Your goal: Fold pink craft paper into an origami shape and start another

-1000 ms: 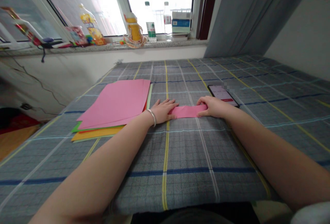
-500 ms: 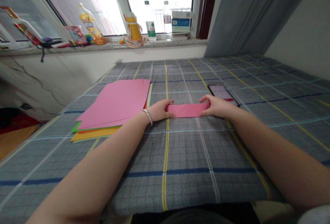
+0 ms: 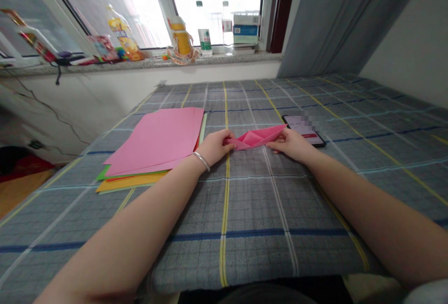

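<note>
Head view: creased, triangular-flapped pink paper (image 3: pixel 258 137) between 2 hands (image 3: pixel 214 147) (image 3: pixel 291 144).

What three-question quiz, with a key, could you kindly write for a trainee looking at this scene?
1. Multiple choice: what do the left hand and the right hand both hold?
A) a drinks bottle
B) the folded pink paper
C) a blue box
2. True or false: a bracelet circles the left wrist.
3. Fill in: of the two hands, the ____ one is nearer the phone.

Key: 1. B; 2. True; 3. right.
</note>
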`<state>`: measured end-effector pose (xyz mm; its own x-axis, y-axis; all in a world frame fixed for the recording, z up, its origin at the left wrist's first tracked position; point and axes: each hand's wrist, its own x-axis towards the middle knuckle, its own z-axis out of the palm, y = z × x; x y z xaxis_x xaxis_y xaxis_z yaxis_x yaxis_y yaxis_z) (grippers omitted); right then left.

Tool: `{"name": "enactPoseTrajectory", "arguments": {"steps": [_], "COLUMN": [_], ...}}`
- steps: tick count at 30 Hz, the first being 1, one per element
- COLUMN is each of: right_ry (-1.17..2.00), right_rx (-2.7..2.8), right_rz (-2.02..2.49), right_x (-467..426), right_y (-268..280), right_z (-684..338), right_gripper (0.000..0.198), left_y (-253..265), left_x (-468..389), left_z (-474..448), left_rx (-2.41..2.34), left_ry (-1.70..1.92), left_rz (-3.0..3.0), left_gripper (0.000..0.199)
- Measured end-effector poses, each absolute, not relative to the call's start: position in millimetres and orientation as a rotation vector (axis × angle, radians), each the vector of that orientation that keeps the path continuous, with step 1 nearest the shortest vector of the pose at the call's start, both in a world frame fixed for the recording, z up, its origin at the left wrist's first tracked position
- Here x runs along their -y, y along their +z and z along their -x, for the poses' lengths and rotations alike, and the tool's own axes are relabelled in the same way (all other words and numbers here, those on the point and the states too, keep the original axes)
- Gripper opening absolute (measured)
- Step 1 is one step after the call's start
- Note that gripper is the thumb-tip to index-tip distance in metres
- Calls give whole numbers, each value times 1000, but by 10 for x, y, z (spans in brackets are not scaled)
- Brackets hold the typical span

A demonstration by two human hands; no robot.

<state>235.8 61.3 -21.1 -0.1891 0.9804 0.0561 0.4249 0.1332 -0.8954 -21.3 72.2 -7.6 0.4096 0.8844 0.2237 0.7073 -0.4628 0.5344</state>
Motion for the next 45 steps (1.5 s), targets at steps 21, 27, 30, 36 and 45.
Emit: {"name": "enactPoseTrajectory", "arguments": {"steps": [21, 27, 30, 36, 45], "right_ry": [772, 1061, 1168, 1153, 1134], "right_rx": [1688, 1547, 1470, 1345, 1129], "right_rz": [1575, 1406, 1359, 1126, 1193], "right_x": [-560, -613, -617, -633, -609], "right_y": [-99, -124, -137, -153, -68], "right_z": [-2367, -2391, -2372, -2308, -2318], "right_gripper": [13, 17, 20, 14, 14], "left_y": [116, -53, -104, -69, -46], "left_x": [-675, -862, -881, -799, -751], "left_z": [284, 394, 342, 196, 193], "left_rx": [-1898, -1441, -1224, -1104, -1086], "left_ry": [359, 962, 1154, 1228, 1354], "left_rz": [-2580, -1946, -1461, -1303, -1178], "left_gripper": [32, 25, 27, 17, 31]}}
